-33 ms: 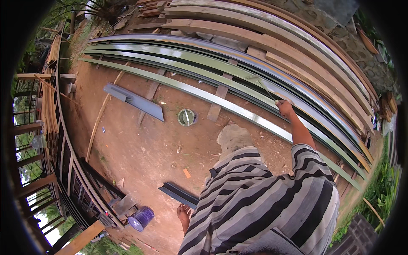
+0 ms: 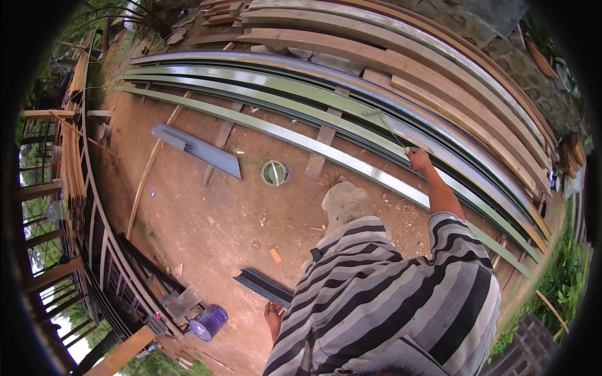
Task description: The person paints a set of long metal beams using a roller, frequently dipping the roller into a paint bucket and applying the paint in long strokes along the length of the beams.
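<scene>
My right hand [image 2: 419, 160] is closed around the handle of a paint roller [image 2: 390, 130], its arm stretched out to the right. The roller's head rests on a long metal beam [image 2: 282, 84] with a pale green painted face, one of several lying side by side. My left hand [image 2: 274, 312] hangs low by my side with loosely curled, parted fingers and nothing seen in it. Just beyond that hand, a short dark metal channel [image 2: 263, 285] lies on the ground, partly hidden by my striped shirt.
A round paint bucket [image 2: 288, 173] stands on the dirt before me, near a grey metal offcut [image 2: 213, 156]. Wooden crosspieces [image 2: 321, 153] lie under the beams. Long timber planks [image 2: 376, 50] are stacked beyond. A purple bucket [image 2: 209, 323] stands at lower left, beside a wooden structure.
</scene>
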The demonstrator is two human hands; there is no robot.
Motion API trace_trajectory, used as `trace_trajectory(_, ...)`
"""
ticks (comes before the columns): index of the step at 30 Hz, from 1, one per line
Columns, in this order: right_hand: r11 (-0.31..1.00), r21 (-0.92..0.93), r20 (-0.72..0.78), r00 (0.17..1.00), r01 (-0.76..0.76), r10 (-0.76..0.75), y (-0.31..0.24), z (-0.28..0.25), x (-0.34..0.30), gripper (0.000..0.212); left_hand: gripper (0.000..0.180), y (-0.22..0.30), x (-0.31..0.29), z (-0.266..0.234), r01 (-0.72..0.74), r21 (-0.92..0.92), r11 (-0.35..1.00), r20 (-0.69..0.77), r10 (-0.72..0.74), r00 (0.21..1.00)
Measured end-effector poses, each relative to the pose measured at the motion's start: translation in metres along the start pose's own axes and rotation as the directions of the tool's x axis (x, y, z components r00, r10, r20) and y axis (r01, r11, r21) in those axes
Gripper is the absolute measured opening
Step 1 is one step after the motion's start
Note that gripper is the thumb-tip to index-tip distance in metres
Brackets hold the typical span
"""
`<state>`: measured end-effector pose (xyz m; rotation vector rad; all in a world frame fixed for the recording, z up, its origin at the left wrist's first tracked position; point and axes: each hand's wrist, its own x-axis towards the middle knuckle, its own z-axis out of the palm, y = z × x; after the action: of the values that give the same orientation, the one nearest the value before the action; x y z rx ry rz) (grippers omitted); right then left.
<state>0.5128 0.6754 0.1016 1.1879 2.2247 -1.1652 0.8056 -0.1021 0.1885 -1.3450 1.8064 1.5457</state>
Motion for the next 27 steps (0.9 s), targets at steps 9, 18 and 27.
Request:
trace_trajectory(9,0.998,-0.051,-0.012,0.999,-0.048,0.047,0.013,-0.018,-0.004,0.051,0.03,-0.08,0.011,0.046,-0.007,0.002,1.0,0.206,0.006,0.979)
trace_trajectory(18,0.989,-0.094,0.076,0.99,-0.113,0.121,0.076,-0.146,-0.004,0.046,0.027,-0.043,-0.017,0.094,-0.027,0.072,0.997,0.129,0.017,0.992)
trace_trajectory(27,0.961,-0.261,0.061,0.995,0.089,-0.075,0.188,-0.18,0.004,0.048,0.027,0.022,-0.027,0.194,-0.124,0.351,0.928,0.211,0.051,0.976)
